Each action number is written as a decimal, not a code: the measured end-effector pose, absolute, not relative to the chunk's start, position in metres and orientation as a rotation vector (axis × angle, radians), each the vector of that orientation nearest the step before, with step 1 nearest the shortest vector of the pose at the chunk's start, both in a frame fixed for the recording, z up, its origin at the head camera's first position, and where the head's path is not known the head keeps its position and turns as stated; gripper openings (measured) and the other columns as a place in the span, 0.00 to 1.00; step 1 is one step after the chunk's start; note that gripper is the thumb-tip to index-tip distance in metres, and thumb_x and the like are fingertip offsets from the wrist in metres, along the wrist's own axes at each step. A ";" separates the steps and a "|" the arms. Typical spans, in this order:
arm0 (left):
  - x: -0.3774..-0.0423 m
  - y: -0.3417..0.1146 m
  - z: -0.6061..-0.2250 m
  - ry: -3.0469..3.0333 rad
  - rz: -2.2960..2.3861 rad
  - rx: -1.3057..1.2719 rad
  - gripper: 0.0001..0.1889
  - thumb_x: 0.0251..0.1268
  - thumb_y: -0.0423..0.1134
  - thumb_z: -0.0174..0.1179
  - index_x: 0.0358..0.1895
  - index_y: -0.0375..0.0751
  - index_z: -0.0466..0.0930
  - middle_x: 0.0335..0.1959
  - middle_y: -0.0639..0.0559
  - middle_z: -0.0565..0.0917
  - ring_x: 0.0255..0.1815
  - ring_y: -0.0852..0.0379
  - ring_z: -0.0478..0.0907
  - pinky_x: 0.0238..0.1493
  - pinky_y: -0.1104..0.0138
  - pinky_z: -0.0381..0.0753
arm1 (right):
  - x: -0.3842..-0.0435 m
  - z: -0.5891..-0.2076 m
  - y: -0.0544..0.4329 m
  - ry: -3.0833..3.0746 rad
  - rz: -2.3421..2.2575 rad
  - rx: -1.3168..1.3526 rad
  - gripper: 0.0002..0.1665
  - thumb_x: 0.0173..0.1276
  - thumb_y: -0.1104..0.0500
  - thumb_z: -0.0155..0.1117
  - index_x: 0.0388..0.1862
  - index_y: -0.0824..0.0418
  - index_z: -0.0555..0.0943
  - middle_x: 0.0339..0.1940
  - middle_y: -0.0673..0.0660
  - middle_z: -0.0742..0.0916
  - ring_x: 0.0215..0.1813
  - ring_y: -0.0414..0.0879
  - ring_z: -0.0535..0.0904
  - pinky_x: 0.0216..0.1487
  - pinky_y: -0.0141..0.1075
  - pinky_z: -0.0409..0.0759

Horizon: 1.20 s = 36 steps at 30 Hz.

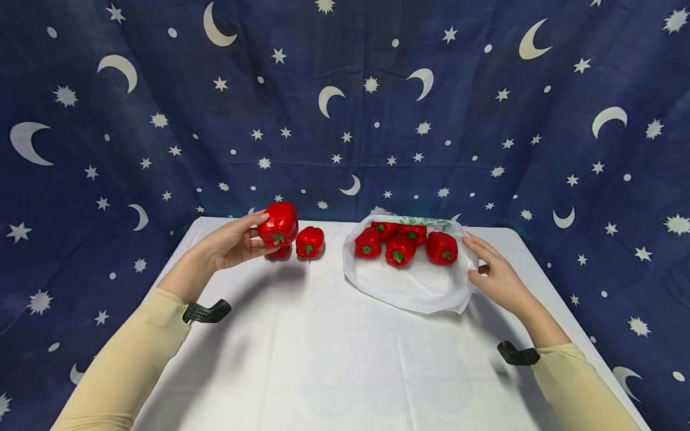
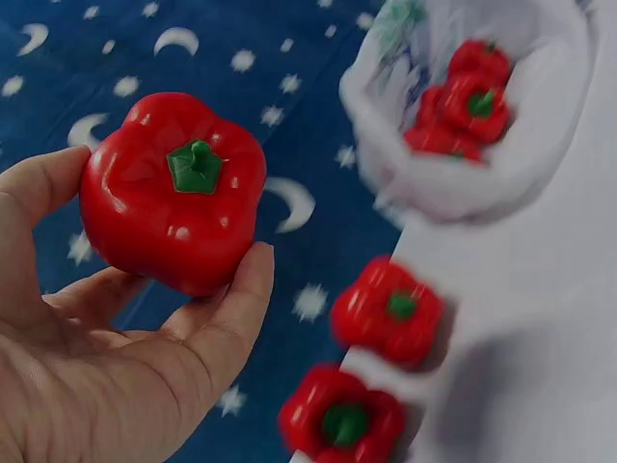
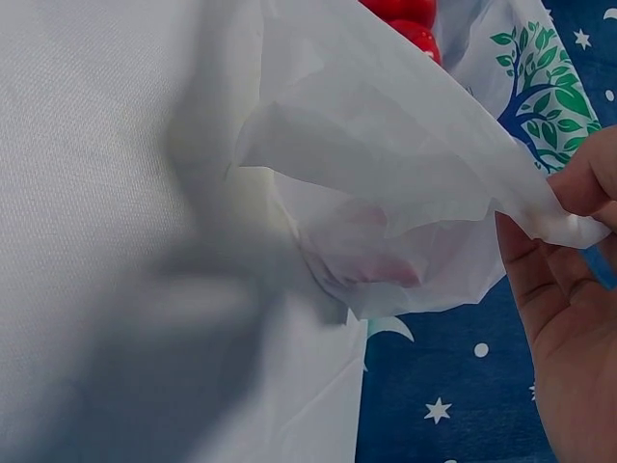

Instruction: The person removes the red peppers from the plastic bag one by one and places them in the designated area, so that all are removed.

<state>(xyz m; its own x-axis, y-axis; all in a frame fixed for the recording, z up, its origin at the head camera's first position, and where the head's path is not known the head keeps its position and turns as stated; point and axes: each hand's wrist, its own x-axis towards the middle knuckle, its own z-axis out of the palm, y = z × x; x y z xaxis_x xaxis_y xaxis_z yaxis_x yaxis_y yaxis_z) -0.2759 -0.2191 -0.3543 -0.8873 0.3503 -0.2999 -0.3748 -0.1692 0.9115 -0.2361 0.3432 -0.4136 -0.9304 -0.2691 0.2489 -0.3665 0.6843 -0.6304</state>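
Observation:
My left hand point(image 1: 237, 242) grips a red bell pepper point(image 1: 280, 222) with a green stem, held up above the table's far left part. In the left wrist view, thumb and fingers curve round that pepper point(image 2: 174, 207). Below it, two more red peppers sit on the table, one point(image 1: 309, 242) in plain sight and one point(image 1: 280, 252) partly hidden behind the held pepper. At the right, a white plastic bag point(image 1: 409, 296) lies with its mouth spread, several red peppers point(image 1: 401, 251) inside. My right hand point(image 1: 498, 278) pinches the bag's right rim between thumb and fingers.
A white cloth covers the table point(image 1: 334, 359). Behind it hangs a dark blue curtain point(image 1: 302, 102) with moons and stars, close to the table's back edge. A green and blue tree print point(image 3: 551, 101) marks the bag's inner side. Black straps with cameras point(image 1: 207, 312) sit on both wrists.

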 end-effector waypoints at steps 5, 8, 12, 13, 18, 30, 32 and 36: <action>-0.287 -0.250 -0.355 1.659 2.122 -0.215 0.31 0.73 0.51 0.63 0.73 0.51 0.61 0.63 0.47 0.70 0.54 0.46 0.80 0.60 0.58 0.81 | -0.236 -0.414 0.343 -2.762 1.082 0.516 0.44 0.68 0.72 0.62 0.81 0.63 0.61 0.82 0.60 0.62 0.63 0.53 0.69 0.46 0.16 0.73; -0.294 -0.263 -0.358 1.667 2.127 -0.292 0.27 0.73 0.52 0.63 0.67 0.52 0.63 0.63 0.48 0.67 0.54 0.47 0.78 0.61 0.60 0.80 | -0.235 -0.414 0.344 -2.762 1.077 0.512 0.44 0.67 0.72 0.61 0.81 0.63 0.61 0.82 0.61 0.62 0.62 0.52 0.69 0.46 0.16 0.73; -0.301 -0.277 -0.365 1.672 2.133 -0.369 0.25 0.72 0.52 0.63 0.63 0.52 0.62 0.62 0.50 0.67 0.58 0.48 0.73 0.62 0.62 0.79 | -0.234 -0.415 0.345 -2.761 1.065 0.510 0.43 0.67 0.72 0.61 0.81 0.64 0.61 0.82 0.61 0.63 0.61 0.49 0.69 0.46 0.17 0.73; -0.302 -0.279 -0.367 1.669 2.133 -0.395 0.25 0.72 0.52 0.64 0.63 0.53 0.61 0.61 0.50 0.67 0.59 0.48 0.72 0.62 0.63 0.79 | -0.234 -0.415 0.345 -2.761 1.064 0.509 0.43 0.67 0.72 0.61 0.81 0.64 0.61 0.82 0.61 0.63 0.60 0.49 0.69 0.45 0.17 0.73; -0.314 -0.287 -0.380 1.687 2.099 -0.496 0.37 0.73 0.51 0.62 0.77 0.50 0.50 0.61 0.50 0.65 0.62 0.47 0.67 0.64 0.63 0.77 | -0.234 -0.415 0.345 -2.754 1.075 0.519 0.43 0.67 0.73 0.60 0.81 0.65 0.61 0.81 0.62 0.62 0.62 0.53 0.69 0.45 0.16 0.73; -0.328 -0.297 -0.418 1.817 1.970 -0.674 0.43 0.75 0.51 0.58 0.83 0.46 0.44 0.76 0.46 0.56 0.64 0.47 0.65 0.68 0.58 0.72 | -0.234 -0.416 0.345 -2.760 1.091 0.522 0.43 0.68 0.73 0.60 0.81 0.65 0.61 0.81 0.61 0.62 0.62 0.50 0.69 0.46 0.18 0.74; -0.330 -0.297 -0.421 1.835 1.975 -0.675 0.40 0.75 0.51 0.58 0.81 0.44 0.49 0.69 0.47 0.62 0.60 0.49 0.69 0.68 0.58 0.72 | -0.234 -0.416 0.345 -2.764 1.096 0.515 0.43 0.68 0.73 0.60 0.81 0.65 0.60 0.82 0.61 0.62 0.62 0.52 0.70 0.46 0.17 0.74; -0.332 -0.296 -0.425 1.907 1.947 -0.647 0.35 0.75 0.50 0.57 0.78 0.41 0.56 0.57 0.51 0.67 0.50 0.54 0.73 0.66 0.59 0.75 | -0.233 -0.416 0.346 -2.767 1.100 0.506 0.43 0.67 0.73 0.60 0.81 0.65 0.60 0.82 0.62 0.62 0.63 0.54 0.70 0.46 0.17 0.74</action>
<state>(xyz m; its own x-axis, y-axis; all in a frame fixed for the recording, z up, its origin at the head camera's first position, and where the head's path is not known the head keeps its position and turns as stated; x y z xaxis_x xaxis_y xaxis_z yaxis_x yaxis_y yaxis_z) -0.3316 -0.2960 -0.4254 -0.8389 -0.0731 -0.5394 -0.5377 -0.0422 0.8420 -0.2332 0.3458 -0.4160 -0.9368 -0.2617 0.2323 -0.3498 0.6800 -0.6444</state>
